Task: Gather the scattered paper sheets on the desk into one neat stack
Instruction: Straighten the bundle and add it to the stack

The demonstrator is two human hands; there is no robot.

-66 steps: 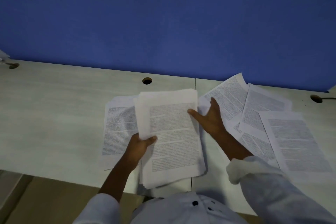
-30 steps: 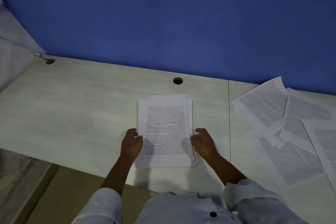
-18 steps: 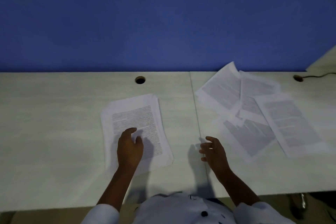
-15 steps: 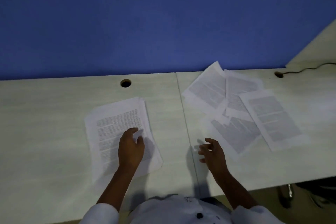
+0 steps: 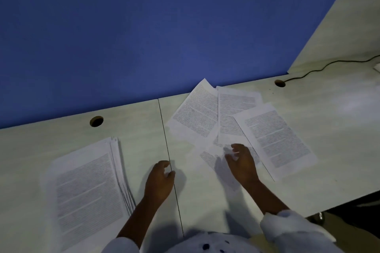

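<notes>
My right hand (image 5: 241, 162) rests fingers spread on the scattered sheets (image 5: 236, 121) at 1 o'clock, gripping nothing. My left hand (image 5: 159, 181) hovers loosely curled and empty over the desk (image 5: 139, 129), the gathered stack (image 5: 86, 189) lying at 9 o'clock

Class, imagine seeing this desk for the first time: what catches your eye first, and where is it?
The loose printed sheets fanned over each other at the desk's right back, with the right hand reaching onto the nearest one. Left of the desk seam lies the gathered stack, and the empty left hand hovers beside it.
</notes>
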